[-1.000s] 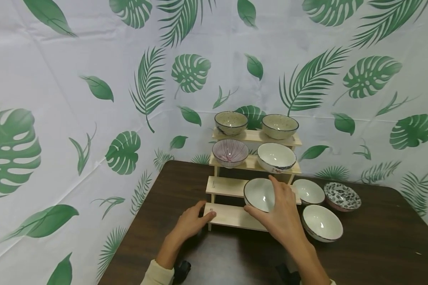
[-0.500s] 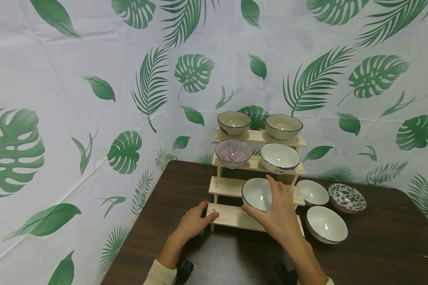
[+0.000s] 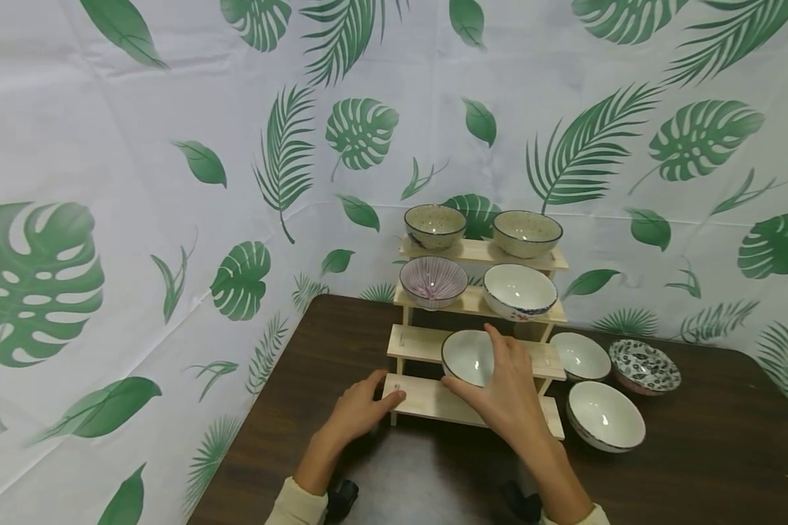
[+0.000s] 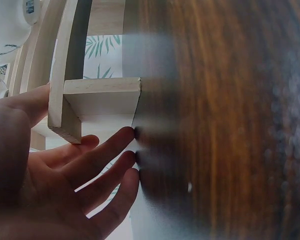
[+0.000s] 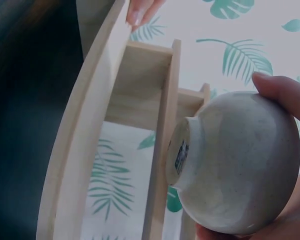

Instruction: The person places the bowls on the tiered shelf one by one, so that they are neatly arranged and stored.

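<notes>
My right hand (image 3: 508, 390) grips a white bowl (image 3: 466, 357) with a dark rim, thumb and fingers at opposite sides. The bowl is tilted, its inside facing me, and overlaps the second-lowest step of a wooden tiered stand (image 3: 427, 401). From the right wrist view, the bowl's (image 5: 240, 165) footed base with a small dark mark is close to a plank edge. My left hand (image 3: 357, 408) holds the left end of the lowest step, thumb on top. In the left wrist view, the index fingertip touches the plank's underside and the other fingertips (image 4: 127, 132) reach the tabletop.
Two speckled bowls (image 3: 435, 226) stand on the top step. Below them sit a purple-striped bowl (image 3: 433, 281) and a white bowl (image 3: 520, 292). Right of the stand, on the dark wooden table (image 3: 709, 437), are two white bowls (image 3: 605, 415) and a black-patterned bowl (image 3: 645, 364).
The right hand has carried the bowl slightly left along the stand. The left hand keeps its place at the stand's end. The whole head view has shifted a little.
</notes>
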Demonstrator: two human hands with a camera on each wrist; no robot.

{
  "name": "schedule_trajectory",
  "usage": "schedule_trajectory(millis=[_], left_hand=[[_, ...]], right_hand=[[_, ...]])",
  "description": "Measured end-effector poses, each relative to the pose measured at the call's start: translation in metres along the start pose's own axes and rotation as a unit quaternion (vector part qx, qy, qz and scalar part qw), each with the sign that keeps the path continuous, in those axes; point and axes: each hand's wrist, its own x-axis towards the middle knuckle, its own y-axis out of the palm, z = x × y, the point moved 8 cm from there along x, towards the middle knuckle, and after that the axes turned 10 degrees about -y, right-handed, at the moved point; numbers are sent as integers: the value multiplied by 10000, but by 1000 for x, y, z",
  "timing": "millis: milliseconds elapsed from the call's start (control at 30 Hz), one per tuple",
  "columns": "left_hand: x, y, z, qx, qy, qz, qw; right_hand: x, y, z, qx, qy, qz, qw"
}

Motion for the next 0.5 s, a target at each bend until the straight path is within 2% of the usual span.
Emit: schedule_trajectory(millis=[500], left_hand=[[-3, 0, 0, -38, 3, 91, 10000]], right_hand=[[9, 14, 11, 185, -264, -88, 9994]])
